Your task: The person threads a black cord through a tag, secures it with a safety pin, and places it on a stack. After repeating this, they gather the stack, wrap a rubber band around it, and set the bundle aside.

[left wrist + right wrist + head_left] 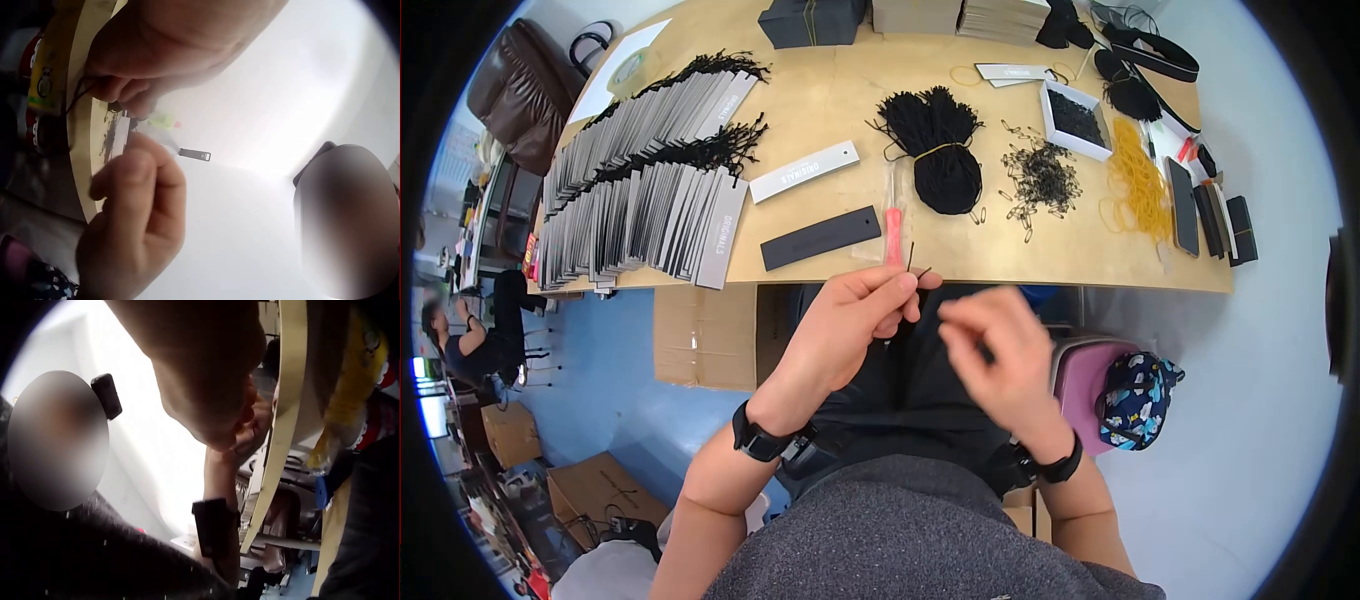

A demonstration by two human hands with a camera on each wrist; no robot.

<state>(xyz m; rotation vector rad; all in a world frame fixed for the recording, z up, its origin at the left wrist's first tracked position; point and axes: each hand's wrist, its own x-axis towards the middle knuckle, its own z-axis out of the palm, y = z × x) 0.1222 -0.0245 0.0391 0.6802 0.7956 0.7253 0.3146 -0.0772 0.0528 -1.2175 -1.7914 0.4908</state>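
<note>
My left hand (870,305) pinches a thin black cord (912,256) between thumb and fingers, just off the table's front edge; in the left wrist view a dark loop of the cord (76,95) sticks out from the fingers. To its right, my right hand (1005,350) is raised with thumb and fingers bent toward each other, blurred; I cannot tell whether it holds anything. Close beyond the hands lie a tool with a pink handle (893,235), a dark tag (820,238) and a light grey tag (804,171). A banded bundle of black cords (947,180) lies further back.
Rows of grey tags with black cords (640,225) cover the table's left side. Toward the right are loose black safety pins (1040,175), a white box (1088,147), yellow rubber bands (1138,185) and a phone (1182,208). A cardboard box (700,335) stands under the table.
</note>
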